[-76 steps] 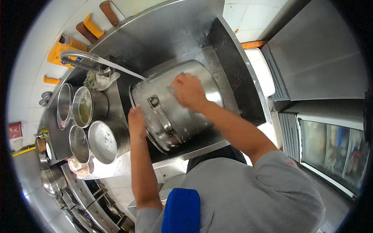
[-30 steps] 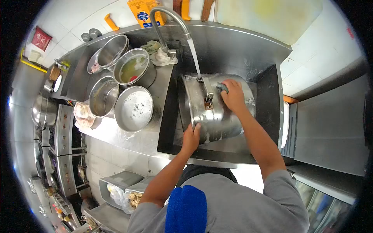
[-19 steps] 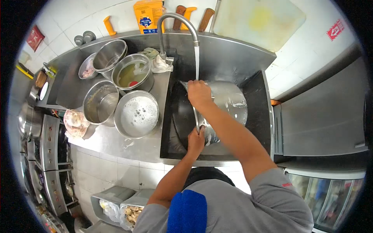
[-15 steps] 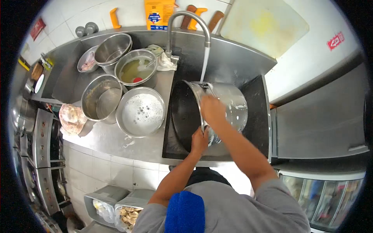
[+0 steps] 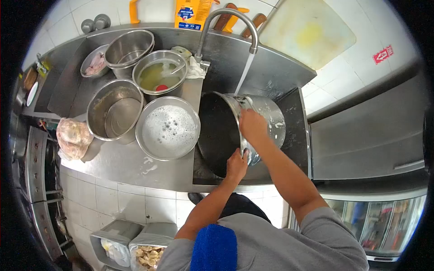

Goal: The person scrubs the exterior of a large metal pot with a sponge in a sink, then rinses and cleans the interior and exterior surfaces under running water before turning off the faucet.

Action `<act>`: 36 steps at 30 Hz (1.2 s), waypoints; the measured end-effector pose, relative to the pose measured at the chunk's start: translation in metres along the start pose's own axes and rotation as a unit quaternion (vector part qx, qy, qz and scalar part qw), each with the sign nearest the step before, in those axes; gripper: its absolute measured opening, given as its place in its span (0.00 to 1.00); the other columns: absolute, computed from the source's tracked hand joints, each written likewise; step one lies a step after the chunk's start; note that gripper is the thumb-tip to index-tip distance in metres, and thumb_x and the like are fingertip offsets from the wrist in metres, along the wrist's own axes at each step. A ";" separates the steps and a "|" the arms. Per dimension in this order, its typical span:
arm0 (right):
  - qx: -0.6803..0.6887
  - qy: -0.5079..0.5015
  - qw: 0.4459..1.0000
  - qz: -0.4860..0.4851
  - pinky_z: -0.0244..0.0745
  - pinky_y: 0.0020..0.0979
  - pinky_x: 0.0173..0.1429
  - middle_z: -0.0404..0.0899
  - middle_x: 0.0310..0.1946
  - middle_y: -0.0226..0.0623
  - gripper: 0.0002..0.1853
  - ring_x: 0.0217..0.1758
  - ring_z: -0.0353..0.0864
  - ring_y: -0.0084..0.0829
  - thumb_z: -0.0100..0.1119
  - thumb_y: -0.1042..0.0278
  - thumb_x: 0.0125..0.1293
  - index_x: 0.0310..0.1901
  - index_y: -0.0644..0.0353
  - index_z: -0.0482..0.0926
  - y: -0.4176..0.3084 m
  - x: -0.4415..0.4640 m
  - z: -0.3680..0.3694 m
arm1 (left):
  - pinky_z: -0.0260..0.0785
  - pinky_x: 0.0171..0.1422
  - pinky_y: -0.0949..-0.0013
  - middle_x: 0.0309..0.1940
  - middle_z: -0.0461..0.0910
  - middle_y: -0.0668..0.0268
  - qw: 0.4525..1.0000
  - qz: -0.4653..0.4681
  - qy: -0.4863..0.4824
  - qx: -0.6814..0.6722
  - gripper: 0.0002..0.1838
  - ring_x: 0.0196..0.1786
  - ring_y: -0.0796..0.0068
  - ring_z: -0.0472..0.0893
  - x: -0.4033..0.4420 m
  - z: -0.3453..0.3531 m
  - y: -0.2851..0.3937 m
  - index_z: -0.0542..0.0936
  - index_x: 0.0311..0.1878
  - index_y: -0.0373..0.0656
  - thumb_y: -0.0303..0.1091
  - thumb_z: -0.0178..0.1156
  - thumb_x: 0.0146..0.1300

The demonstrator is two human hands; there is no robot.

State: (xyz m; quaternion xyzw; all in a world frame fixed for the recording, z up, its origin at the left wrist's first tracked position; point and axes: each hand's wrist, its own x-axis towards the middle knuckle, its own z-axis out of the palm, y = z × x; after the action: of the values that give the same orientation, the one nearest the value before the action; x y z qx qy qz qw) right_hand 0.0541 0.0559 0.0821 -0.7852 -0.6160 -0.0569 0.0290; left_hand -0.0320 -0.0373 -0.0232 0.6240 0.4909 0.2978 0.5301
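Observation:
A large metal pot point(image 5: 270, 113) lies tilted on its side in the sink point(image 5: 296, 131), its dark mouth facing left and suds on its outer wall. My left hand point(image 5: 237, 166) grips the pot's rim at the near side. Against the outer wall just behind the rim, my right hand point(image 5: 253, 125) is closed; whatever its fingers hold is hidden. Water runs from the curved faucet point(image 5: 254, 45) onto the back of the pot.
Left of the sink, a bowl of foamy water point(image 5: 168, 128) stands on the steel counter point(image 5: 113, 162) beside an empty metal pot point(image 5: 115, 110). Behind are a bowl of yellowish liquid point(image 5: 156, 77) and stacked bowls point(image 5: 129, 49). A filled plastic bag point(image 5: 73, 137) sits near the counter's left end.
My right hand has shifted slightly down along the outside of the pot near the rim. My left hand stays at the rim. The camera view has moved a little.

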 end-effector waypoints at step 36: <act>0.393 -0.049 0.877 -0.272 0.57 0.42 0.70 0.79 0.52 0.35 0.13 0.70 0.60 0.42 0.60 0.71 0.57 0.45 0.55 0.81 0.141 0.068 0.073 | 0.69 0.44 0.51 0.32 0.79 0.46 0.994 -0.088 0.046 0.051 0.21 0.40 0.42 0.79 0.003 0.004 -0.003 0.75 0.46 0.35 0.47 0.52 0.67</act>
State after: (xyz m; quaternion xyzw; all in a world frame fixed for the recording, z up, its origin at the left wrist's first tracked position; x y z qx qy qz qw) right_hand 0.2109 0.0963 0.0216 -0.5130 -0.7774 0.2225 0.2880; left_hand -0.0285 -0.0361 -0.0275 0.5900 0.5829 0.2528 0.4982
